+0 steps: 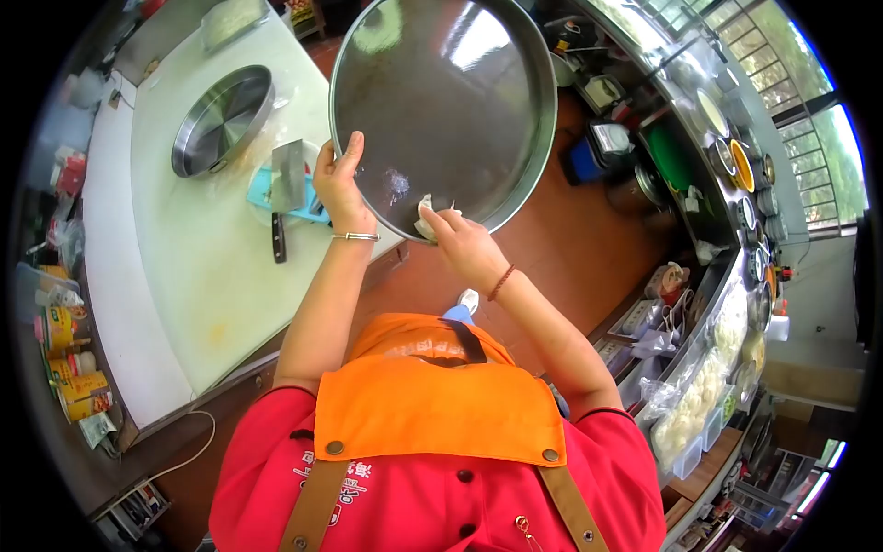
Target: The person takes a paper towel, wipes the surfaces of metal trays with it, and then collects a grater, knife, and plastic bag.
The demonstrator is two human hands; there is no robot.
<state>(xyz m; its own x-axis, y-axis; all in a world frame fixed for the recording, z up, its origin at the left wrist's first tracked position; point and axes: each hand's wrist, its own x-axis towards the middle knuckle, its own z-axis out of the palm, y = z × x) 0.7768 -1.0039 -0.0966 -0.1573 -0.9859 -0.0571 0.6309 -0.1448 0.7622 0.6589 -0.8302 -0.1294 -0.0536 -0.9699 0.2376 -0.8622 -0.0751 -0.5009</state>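
A large round dark metal pan (441, 110) is held up and tilted, its inside facing me. My left hand (343, 184) grips the pan's left rim, thumb over the edge and the other fingers hidden behind it. Pinched in my right hand (464, 247) is a crumpled whitish cloth (426, 221), which touches the inside of the pan near its lower rim. A small whitish patch shows on the pan's surface just above and left of the cloth.
On the pale worktop (193, 304) at left are a round steel pan (223, 120), a cleaver (288, 179) and a blue item (261, 189) under it. Shelves with bowls and bagged food (699, 396) line the right. Red floor (552, 221) lies between.
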